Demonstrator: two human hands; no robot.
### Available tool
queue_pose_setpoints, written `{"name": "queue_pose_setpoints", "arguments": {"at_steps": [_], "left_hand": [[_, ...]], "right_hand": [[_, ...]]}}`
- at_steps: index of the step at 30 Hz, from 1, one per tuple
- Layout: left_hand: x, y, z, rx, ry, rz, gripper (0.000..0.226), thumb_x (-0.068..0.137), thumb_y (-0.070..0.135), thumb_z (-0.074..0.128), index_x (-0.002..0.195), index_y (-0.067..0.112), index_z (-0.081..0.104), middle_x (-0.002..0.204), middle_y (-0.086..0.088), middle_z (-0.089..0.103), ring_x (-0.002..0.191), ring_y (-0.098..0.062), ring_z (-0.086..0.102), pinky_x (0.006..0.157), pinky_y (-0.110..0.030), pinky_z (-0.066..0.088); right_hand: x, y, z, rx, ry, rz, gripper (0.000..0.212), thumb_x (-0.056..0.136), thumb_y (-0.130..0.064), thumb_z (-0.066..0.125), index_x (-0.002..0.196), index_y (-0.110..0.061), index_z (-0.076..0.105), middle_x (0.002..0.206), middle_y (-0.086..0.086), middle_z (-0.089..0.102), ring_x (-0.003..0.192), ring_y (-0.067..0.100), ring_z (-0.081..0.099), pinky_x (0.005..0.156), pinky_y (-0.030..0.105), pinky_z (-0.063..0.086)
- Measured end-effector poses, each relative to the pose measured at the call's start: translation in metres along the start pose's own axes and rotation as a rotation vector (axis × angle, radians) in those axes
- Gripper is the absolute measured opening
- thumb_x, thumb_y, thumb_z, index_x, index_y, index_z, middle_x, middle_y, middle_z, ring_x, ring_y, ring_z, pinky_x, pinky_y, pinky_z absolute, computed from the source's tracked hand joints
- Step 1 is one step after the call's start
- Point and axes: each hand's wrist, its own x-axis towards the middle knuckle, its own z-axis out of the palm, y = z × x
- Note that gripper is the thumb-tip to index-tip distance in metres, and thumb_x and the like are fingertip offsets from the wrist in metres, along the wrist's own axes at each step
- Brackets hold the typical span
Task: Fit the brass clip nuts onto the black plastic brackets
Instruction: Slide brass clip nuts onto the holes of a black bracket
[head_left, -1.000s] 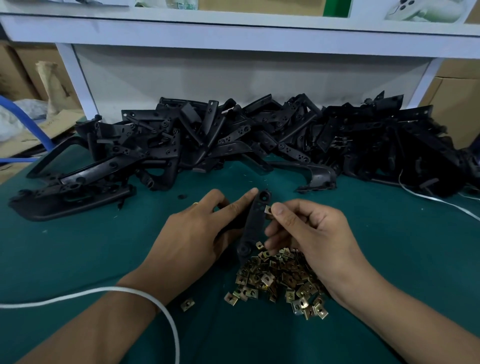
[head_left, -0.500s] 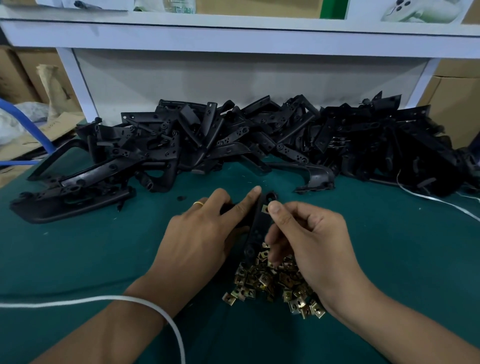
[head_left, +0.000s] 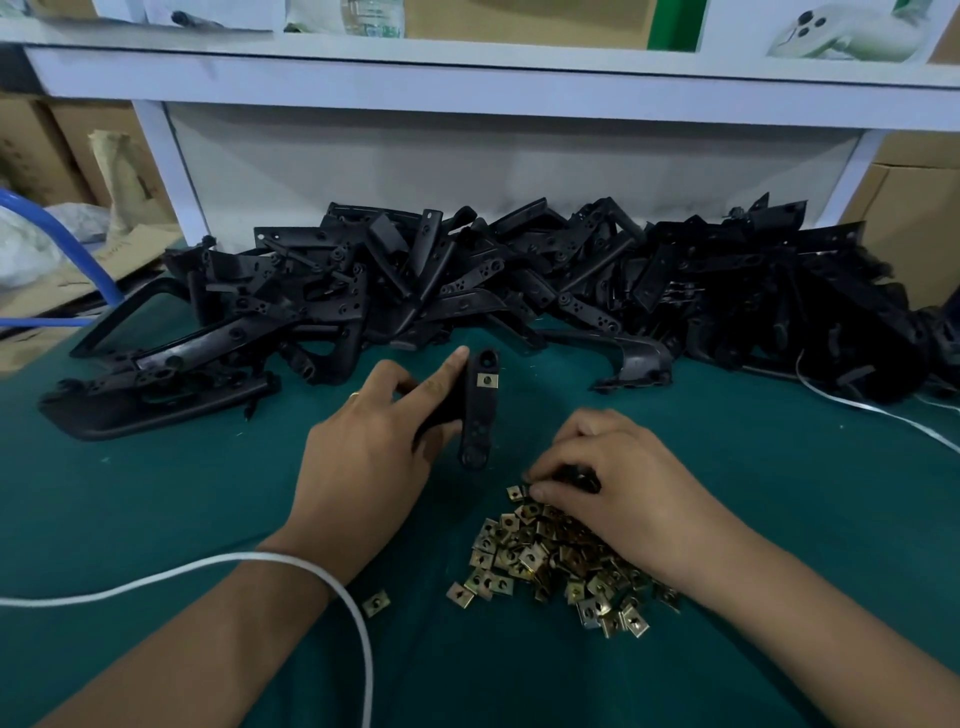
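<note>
Head view: the left hand (head_left: 374, 457) grips a black plastic bracket (head_left: 480, 410) near the centre of the green bench (head_left: 156, 493), its forefinger stretched along the bracket's left edge toward 12 o'clock; the bracket stands tilted on its lower end, with one brass clip nut (head_left: 487, 380) seated near its upper end. At 4 o'clock from the bracket the right hand (head_left: 618, 493) rests on the far edge of the pile of loose clip nuts (head_left: 550, 561), fingers curled down into them; whether it has pinched one I cannot tell. A single stray nut (head_left: 375, 604) lies at 9 o'clock from the pile, just beside a white cord (head_left: 358, 629) that crosses the left wrist. At 12 o'clock a long heap of black brackets (head_left: 519, 280) lies along the back of the bench, under a white shelf (head_left: 467, 78).
</note>
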Motion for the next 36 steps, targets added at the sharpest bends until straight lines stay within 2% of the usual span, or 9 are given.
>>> {"name": "queue_pose_setpoints", "arguments": {"at_steps": [4,7,10,12,16,19,23,28,36], "left_hand": [[0.000,0.000,0.000,0.006,-0.023,-0.008,0.064,0.093,0.045,0.055,0.155,0.047,0.037,0.110,0.006,0.051,0.077,-0.023,0.058,0.050,-0.041,0.053],[0.000,0.000,-0.001,-0.005,-0.019,0.001,0.064,0.093,0.045,0.054,0.155,0.046,0.039,0.110,0.005,0.052,0.077,-0.024,0.060,0.050,-0.041,0.053],[0.000,0.001,-0.002,-0.027,-0.032,0.023,0.066,0.092,0.043,0.055,0.156,0.046,0.037,0.110,0.004,0.053,0.076,-0.024,0.060,0.050,-0.042,0.054],[-0.001,0.002,-0.002,-0.036,-0.037,0.036,0.067,0.092,0.040,0.058,0.156,0.046,0.036,0.110,0.004,0.053,0.076,-0.024,0.060,0.050,-0.043,0.054],[-0.001,0.003,-0.003,-0.055,-0.024,0.055,0.067,0.092,0.037,0.059,0.155,0.045,0.038,0.109,0.004,0.054,0.074,-0.023,0.059,0.050,-0.043,0.054],[-0.001,0.003,-0.002,-0.061,-0.009,0.076,0.067,0.092,0.038,0.058,0.155,0.044,0.038,0.107,0.006,0.053,0.072,-0.021,0.058,0.050,-0.040,0.053],[-0.002,0.002,-0.002,-0.089,0.017,0.077,0.067,0.092,0.040,0.058,0.156,0.045,0.037,0.108,0.009,0.052,0.075,-0.020,0.059,0.052,-0.035,0.052],[-0.004,0.002,-0.001,-0.103,0.010,0.088,0.071,0.091,0.039,0.058,0.157,0.046,0.033,0.110,0.008,0.050,0.073,-0.020,0.058,0.050,-0.039,0.053],[-0.005,0.008,-0.002,-0.144,0.046,0.093,0.068,0.092,0.042,0.056,0.157,0.045,0.034,0.109,0.009,0.050,0.071,-0.018,0.058,0.049,-0.038,0.053]], "right_hand": [[0.000,-0.004,0.000,-0.078,-0.029,-0.023,0.005,0.096,-0.045,0.071,0.098,-0.040,0.072,0.108,-0.026,0.050,0.113,-0.004,0.043,0.099,0.023,0.044],[-0.004,-0.003,0.003,-0.004,-0.026,-0.078,0.005,0.099,-0.040,0.068,0.098,-0.040,0.063,0.108,-0.025,0.054,0.114,0.000,0.048,0.097,0.022,0.043],[-0.005,-0.002,0.002,0.302,0.073,-0.004,0.013,0.102,-0.032,0.065,0.097,-0.040,0.056,0.102,-0.017,0.068,0.100,0.006,0.063,0.084,0.030,0.054],[-0.003,-0.004,0.001,0.544,0.127,0.005,0.015,0.102,-0.016,0.066,0.101,-0.029,0.059,0.100,-0.010,0.075,0.094,0.014,0.070,0.083,0.034,0.058],[0.001,-0.007,0.001,0.917,0.172,-0.015,0.025,0.100,0.004,0.063,0.117,-0.014,0.067,0.098,0.011,0.078,0.087,0.026,0.077,0.078,0.030,0.062],[0.002,-0.009,0.002,1.082,0.186,0.025,0.019,0.102,0.003,0.059,0.115,-0.005,0.070,0.100,0.015,0.079,0.092,0.031,0.079,0.079,0.032,0.064],[0.000,-0.012,0.005,1.253,0.153,0.105,0.012,0.102,-0.001,0.059,0.114,0.000,0.064,0.106,0.021,0.078,0.097,0.037,0.078,0.081,0.036,0.064],[-0.002,-0.017,0.008,1.299,0.132,0.055,0.017,0.100,-0.008,0.063,0.114,-0.007,0.072,0.108,0.023,0.077,0.099,0.040,0.077,0.083,0.039,0.064],[-0.003,-0.029,0.012,1.335,0.140,0.165,0.017,0.084,-0.025,0.078,0.090,-0.009,0.080,0.094,0.025,0.078,0.081,0.039,0.079,0.069,0.038,0.065]]}}
